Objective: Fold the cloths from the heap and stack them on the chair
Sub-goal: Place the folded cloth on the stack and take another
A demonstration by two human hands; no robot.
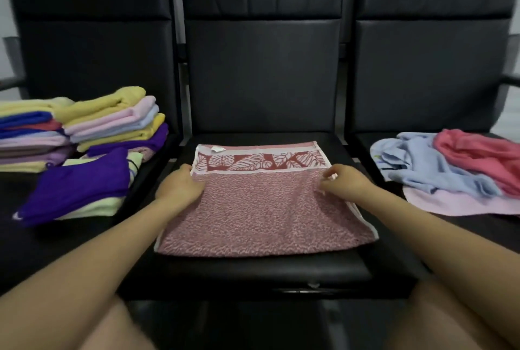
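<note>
Head view, and we've got the middle chair [261, 268] carrying the pink patterned towel [261, 209] dead centre, folded stack [112, 119] at nine o'clock, heap [439, 172] at three. Our left hand [180, 188] grips the towel's left edge, our right hand [344, 181] pinches its right edge.

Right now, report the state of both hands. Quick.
Left hand: fingers curled over the left edge of the pink towel, gripping it.
Right hand: pinching the same towel near its right edge.

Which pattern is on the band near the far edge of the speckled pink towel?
The patterned band has white leaves on dark red; clearest in the head view.
</note>
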